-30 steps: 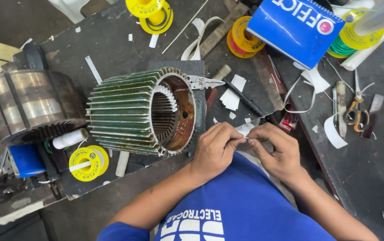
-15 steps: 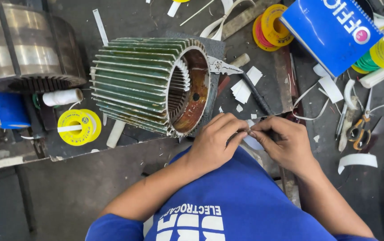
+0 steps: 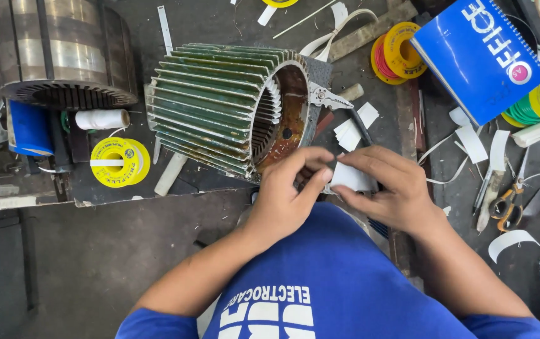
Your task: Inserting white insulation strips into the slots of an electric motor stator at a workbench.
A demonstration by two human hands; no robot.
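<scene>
Your dark desk [image 3: 125,263] is full of things; the biggest one is the green ribbed motor shell [image 3: 220,107], lying on its side with its rusty open end facing your hands; behind it, at the far left, sits a big shiny metal drum [image 3: 56,50]; at the far right lies a blue notebook [image 3: 477,56], with a yellow spool of red wire [image 3: 395,53] just beside it; a yellow roll of tape [image 3: 119,161] and a small white spool of thread [image 3: 102,118] lie left of the green shell; scissors with orange handles [image 3: 508,204] lie at the right, with white paper strips near them; small pliers [image 3: 326,97] rest by the rim of the shell.

Your left hand [image 3: 289,191] and your right hand [image 3: 386,185] meet just in front of the shell's open end; both hands are pinched shut on a small white paper piece [image 3: 350,177], fingers and thumbs pressing it from each side; the paper sits between your hands, close above your blue shirt [image 3: 320,282].
</scene>
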